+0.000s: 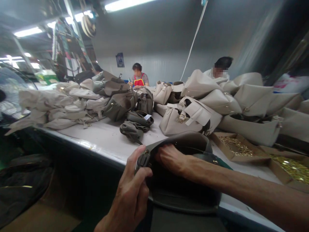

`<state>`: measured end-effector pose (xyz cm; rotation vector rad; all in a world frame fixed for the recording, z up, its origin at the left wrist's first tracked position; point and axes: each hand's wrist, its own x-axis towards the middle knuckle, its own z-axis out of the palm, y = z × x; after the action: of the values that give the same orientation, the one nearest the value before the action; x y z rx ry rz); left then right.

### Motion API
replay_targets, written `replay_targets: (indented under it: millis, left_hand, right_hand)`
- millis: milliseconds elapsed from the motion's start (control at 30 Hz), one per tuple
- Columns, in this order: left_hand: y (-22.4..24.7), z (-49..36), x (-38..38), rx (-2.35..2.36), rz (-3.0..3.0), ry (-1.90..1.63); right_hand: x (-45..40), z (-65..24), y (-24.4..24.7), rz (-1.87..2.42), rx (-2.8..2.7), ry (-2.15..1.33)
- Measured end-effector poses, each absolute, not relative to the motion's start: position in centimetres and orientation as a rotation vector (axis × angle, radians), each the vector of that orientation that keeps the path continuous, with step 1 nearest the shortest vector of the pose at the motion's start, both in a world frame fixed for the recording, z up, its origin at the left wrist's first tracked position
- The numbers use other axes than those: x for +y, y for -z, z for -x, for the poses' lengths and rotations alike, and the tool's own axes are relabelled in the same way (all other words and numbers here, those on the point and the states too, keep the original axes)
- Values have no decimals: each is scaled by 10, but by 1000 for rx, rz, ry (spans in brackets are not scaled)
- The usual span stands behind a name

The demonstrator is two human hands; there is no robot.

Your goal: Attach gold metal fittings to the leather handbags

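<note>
A dark grey-brown handbag (pixel 185 206) lies at the table's near edge with its mouth gaping toward me. My left hand (pixel 132 183) grips the bag's left side by a small strap with a buckle (pixel 144 158), thumb and fingers closed around it. Into the opening reaches my right hand (pixel 170 158), its back showing and its fingers curled against the inner wall. The fingertips of that hand are hidden in the dark inside, so what they hold, if anything, cannot be made out.
Beige handbags (pixel 183 119) are piled at the right, beige fabric pieces (pixel 60 103) at the left. Dark bags (pixel 120 103) and a dark bundle (pixel 135 127) lie mid-table. Cardboard trays of small gold metal parts (pixel 235 145) stand right. Two co-workers (pixel 139 79) sit beyond.
</note>
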<state>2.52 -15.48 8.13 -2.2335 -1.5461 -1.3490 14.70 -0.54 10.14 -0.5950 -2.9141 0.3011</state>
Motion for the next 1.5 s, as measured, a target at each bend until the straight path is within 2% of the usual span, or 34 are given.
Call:
replay_targets:
  millis: [200,433,700,833,1133,1200,1333,1500]
  left_hand:
    - [-77,-20,-147,-1531,2164,1366]
    - [-80,-20,-130,-1588,2099,1508]
    - [-88,-27,-130,-1590,2148,1687]
    - [-90,-27,-124,-1569,2206,1748]
    - [-91,-26,-109,-1546,2331,1481]
    - [-90,-28,-107,-1537,2310,1455]
    - [-89,-33,-101,-1381,2080,1412]
    - [-88,-34,-96,-1329,1945,1342]
  right_hand:
    - [-8,-186,-136,868,-3096,-53]
    - [-27,-194,-188,1068,-2916,-356]
    - [-34,-188,-179,1005,-3031,-267]
    - [-34,-192,-173,818,-3048,-134]
    - [-24,-196,-168,423,-3114,396]
    - [-20,-198,-166,440,-3108,348]
    - [-21,-201,-176,564,-3009,5]
    - [-41,-210,-197,402,-2762,-181]
